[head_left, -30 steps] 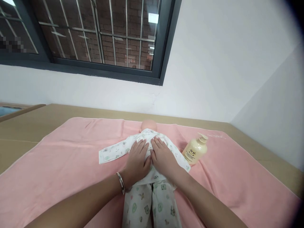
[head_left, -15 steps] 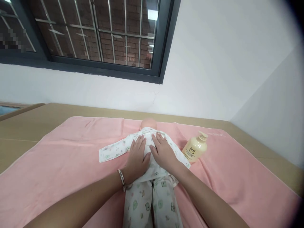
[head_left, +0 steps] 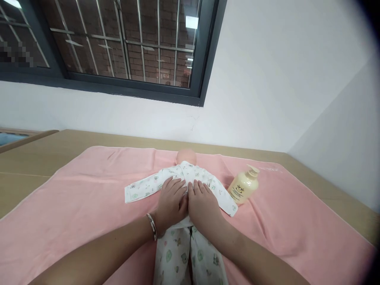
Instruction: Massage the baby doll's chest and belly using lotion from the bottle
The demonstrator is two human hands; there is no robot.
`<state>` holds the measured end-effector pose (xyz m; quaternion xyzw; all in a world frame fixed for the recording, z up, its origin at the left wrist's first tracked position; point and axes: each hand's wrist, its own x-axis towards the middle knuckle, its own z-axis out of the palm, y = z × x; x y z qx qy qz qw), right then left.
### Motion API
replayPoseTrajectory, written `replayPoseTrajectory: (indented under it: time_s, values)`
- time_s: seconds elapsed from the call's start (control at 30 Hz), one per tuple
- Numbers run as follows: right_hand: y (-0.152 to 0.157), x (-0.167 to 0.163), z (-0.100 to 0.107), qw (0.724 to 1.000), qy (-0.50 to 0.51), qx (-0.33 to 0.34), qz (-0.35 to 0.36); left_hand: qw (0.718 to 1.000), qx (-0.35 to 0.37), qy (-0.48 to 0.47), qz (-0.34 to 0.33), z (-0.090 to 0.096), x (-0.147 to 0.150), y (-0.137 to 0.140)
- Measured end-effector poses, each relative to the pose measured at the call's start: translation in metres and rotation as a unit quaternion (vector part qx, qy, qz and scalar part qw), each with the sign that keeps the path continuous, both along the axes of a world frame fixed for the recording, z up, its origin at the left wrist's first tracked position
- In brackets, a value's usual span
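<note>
A doll lies on its back on a pink towel, its bald head at the far end. It wears a white long-sleeved baby shirt with small prints and matching trousers. My left hand rests on the shirt's front, palm down, fingers slightly bent, with a silver bangle at the wrist. Beside it, nearly touching, my right hand lies on the shirt, fingers stretched forward and its thumb hidden. Both sleeves spread out sideways. A pale yellow pump bottle stands by the right sleeve's cuff.
The pink towel covers much of the wooden tabletop. Behind it rises a white wall with a dark-framed, barred window. A wooden edge with something blue behind it shows at the far left.
My hands have slid down the shirt toward me and drawn closer together, fingers more bent. The right sleeve, partly covered before, now shows more fully.
</note>
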<state>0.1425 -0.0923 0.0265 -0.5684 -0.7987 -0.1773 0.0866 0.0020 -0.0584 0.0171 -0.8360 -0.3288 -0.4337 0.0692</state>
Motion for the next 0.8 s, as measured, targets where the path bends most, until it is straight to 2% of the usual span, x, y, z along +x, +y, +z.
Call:
replayPoseTrajectory:
  time_s: [0.1,0.23,0.33,0.43,0.53,0.7,0.8]
  values:
    - [-0.005,0.004,0.006,1.0,-0.006,-0.016,0.021,1.0,-0.006,-0.009,-0.013,0.002,-0.002,-0.003]
    - [-0.005,0.011,0.026,0.997,0.028,-0.061,0.049,1.0,-0.015,-0.015,-0.023,0.0,-0.004,-0.004]
    - [-0.003,0.015,0.043,0.992,0.081,-0.092,0.018,0.999,-0.04,-0.026,0.003,-0.002,-0.003,-0.002]
    - [0.003,0.019,0.05,0.988,0.116,-0.103,-0.016,0.996,-0.072,-0.02,0.044,-0.004,-0.001,-0.001]
    - [0.014,0.021,0.04,0.987,0.125,-0.102,-0.024,0.994,-0.093,0.001,0.064,-0.008,0.001,0.003]
    - [0.036,0.018,-0.001,0.987,0.154,-0.043,0.011,0.987,-0.139,0.035,0.072,-0.017,0.003,0.013]
    - [0.043,0.017,-0.015,0.981,0.19,-0.018,0.026,0.985,-0.152,0.038,0.076,-0.02,0.003,0.017]
